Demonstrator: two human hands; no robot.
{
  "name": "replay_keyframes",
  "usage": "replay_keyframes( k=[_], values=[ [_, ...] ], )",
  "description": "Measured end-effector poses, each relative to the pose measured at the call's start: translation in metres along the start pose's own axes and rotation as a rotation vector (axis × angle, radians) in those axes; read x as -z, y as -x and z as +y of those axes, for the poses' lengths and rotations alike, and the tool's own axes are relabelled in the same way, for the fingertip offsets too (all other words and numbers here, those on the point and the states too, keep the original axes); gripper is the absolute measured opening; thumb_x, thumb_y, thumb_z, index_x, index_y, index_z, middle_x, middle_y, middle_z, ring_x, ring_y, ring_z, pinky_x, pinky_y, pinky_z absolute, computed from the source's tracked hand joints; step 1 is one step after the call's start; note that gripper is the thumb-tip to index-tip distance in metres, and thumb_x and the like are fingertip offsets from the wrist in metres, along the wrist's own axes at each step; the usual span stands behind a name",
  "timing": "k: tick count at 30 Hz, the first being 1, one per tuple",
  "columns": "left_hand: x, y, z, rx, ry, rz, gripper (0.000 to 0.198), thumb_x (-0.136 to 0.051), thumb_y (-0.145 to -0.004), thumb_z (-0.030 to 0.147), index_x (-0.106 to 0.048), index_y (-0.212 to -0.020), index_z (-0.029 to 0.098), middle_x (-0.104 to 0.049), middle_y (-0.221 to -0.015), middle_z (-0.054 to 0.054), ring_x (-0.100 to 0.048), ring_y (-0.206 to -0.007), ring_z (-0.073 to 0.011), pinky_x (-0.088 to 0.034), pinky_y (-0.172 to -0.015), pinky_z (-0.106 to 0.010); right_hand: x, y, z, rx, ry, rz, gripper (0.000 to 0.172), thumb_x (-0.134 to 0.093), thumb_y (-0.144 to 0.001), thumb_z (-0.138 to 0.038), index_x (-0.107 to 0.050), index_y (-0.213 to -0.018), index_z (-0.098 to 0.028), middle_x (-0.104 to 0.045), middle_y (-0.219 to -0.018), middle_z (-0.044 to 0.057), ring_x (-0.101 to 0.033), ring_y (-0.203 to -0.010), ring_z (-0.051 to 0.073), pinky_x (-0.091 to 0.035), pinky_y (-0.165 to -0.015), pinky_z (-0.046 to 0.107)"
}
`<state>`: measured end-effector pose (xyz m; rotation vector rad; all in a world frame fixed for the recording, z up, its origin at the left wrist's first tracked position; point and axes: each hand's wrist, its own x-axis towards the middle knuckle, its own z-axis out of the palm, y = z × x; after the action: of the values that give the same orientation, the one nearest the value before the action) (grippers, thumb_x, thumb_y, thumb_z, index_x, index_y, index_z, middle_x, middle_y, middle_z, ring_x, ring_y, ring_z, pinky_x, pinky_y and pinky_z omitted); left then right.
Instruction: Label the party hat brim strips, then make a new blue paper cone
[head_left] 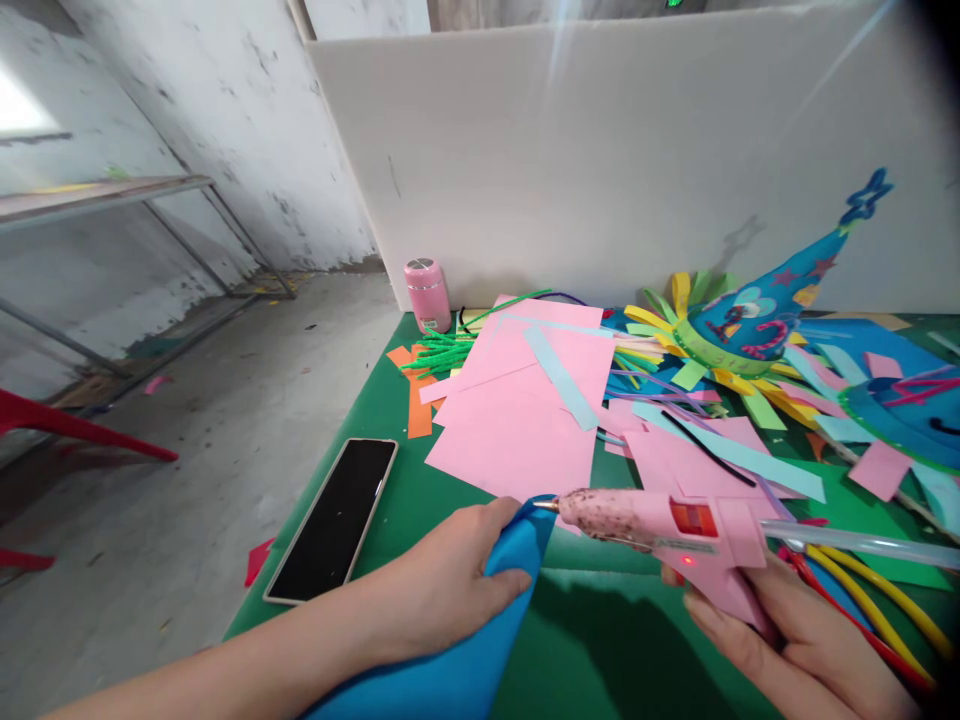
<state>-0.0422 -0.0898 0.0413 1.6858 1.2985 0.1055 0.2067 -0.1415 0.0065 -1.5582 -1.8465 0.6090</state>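
Note:
My left hand (450,575) is closed on a blue sheet (465,665), thumb and fingers pinching it near its pointed upper end. The sheet looks folded or rolled, and its lower part runs out of view. In my right hand (806,640) is a pink hot glue gun (675,530), gripped by its handle. A small red light glows on the gun, and a clear glue stick (855,542) sticks out of its back. The nozzle (546,505) is at the sheet's top edge; whether glue is coming out cannot be made out.
On the green table (585,630) lie a phone (335,520), pink paper (517,440), green pipe cleaners (442,352) and orange strips (420,410). A pink flask (427,295) stands behind. A decorated blue cone hat (772,300) sits back right, against a white board (600,160).

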Motion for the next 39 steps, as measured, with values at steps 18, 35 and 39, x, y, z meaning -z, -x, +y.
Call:
replay_keyframes(
  k=[18, 35, 39],
  values=[
    [0.001, 0.002, -0.002, -0.031, 0.056, -0.022, 0.036, -0.052, -0.074, 0.028, -0.049, -0.110, 0.023, -0.059, -0.105, -0.002, -0.054, -0.095, -0.0212, -0.042, -0.077, -0.029, -0.005, 0.003, 0.008, -0.098, -0.034, -0.025, 0.032, -0.054, -0.077, -0.038, -0.059, -0.105, -0.025, -0.062, -0.110, 0.002, -0.059, -0.100, 0.023, -0.051, -0.081, 0.023],
    [0.000, 0.002, -0.007, -0.042, 0.120, -0.027, 0.037, -0.053, -0.074, 0.029, -0.048, -0.111, 0.026, -0.058, -0.108, -0.001, -0.054, -0.098, -0.0215, -0.043, -0.075, -0.027, -0.012, 0.008, 0.014, -0.169, -0.043, -0.012, 0.032, -0.052, -0.078, -0.041, -0.060, -0.104, -0.025, -0.062, -0.110, 0.002, -0.059, -0.100, 0.022, -0.048, -0.085, 0.024],
    [0.000, 0.002, -0.004, -0.040, 0.105, -0.009, 0.038, -0.053, -0.073, 0.028, -0.049, -0.111, 0.023, -0.058, -0.108, -0.003, -0.054, -0.097, -0.0219, -0.042, -0.079, -0.029, -0.012, 0.008, 0.011, -0.168, -0.047, -0.030, 0.034, -0.051, -0.078, -0.040, -0.059, -0.107, -0.024, -0.060, -0.114, 0.003, -0.056, -0.104, 0.022, -0.046, -0.088, 0.026]
  ],
)
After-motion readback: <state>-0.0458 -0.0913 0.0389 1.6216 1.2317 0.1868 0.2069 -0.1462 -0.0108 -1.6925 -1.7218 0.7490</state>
